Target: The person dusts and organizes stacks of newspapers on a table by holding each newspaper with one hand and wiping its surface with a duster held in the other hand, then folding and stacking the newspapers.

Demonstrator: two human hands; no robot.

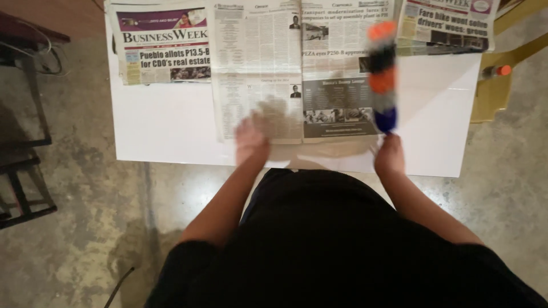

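Head view: the right hand (390,155) is closed around the lower end of a blurred, upright stack of orange, black and blue segments (382,77), held above the right part of the open newspaper (260,68) on the white desk (165,128). The left hand (250,140) rests on the newspaper's lower edge, too blurred to tell how far it is open. Folded newspapers lie at the far left (162,45) and far right (445,25); a small orange-capped bottle (495,71) sits on a yellow stand (491,97) beside the desk.
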